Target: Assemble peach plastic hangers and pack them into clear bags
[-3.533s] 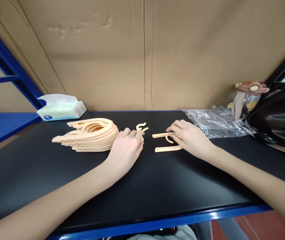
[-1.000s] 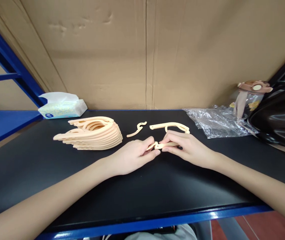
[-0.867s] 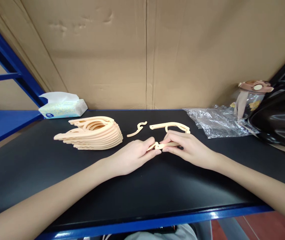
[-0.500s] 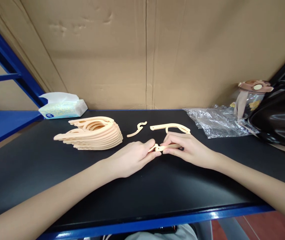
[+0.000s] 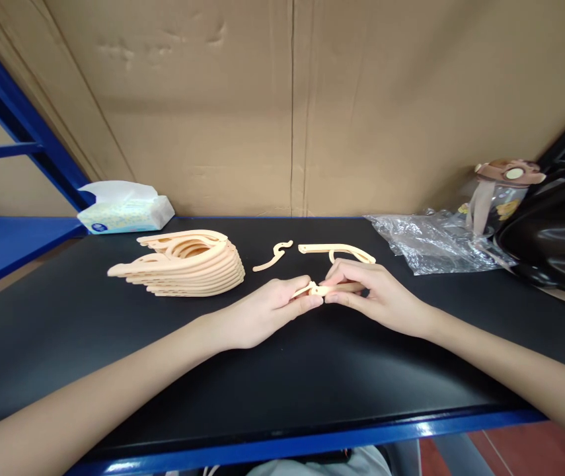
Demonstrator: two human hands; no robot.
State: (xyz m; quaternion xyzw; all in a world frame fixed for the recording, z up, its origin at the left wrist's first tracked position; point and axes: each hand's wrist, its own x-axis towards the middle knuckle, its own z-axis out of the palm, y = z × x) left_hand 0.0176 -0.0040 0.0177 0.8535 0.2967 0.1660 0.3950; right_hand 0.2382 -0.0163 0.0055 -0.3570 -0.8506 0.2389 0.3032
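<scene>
My left hand [image 5: 262, 312] and my right hand [image 5: 369, 297] meet at the middle of the black table [image 5: 113, 344]. Both pinch small peach plastic hanger pieces [image 5: 314, 289], held end to end between the fingertips. Just behind my right hand lies a peach hanger arm [image 5: 336, 250]. A loose hook piece [image 5: 273, 256] rests a little to its left. A stack of peach hangers [image 5: 183, 264] sits left of my left hand.
A tissue pack [image 5: 123, 210] stands at the back left by the blue rack [image 5: 9, 132]. Crumpled clear plastic [image 5: 425, 241], a small bottle [image 5: 497, 192] and a black bag [image 5: 554, 225] fill the back right. Cardboard [image 5: 292, 99] walls the rear.
Both hands drew together at the table's middle, each taking a small peach piece. One hanger arm and the hook piece now lie free behind them. In the last second hardly anything moved.
</scene>
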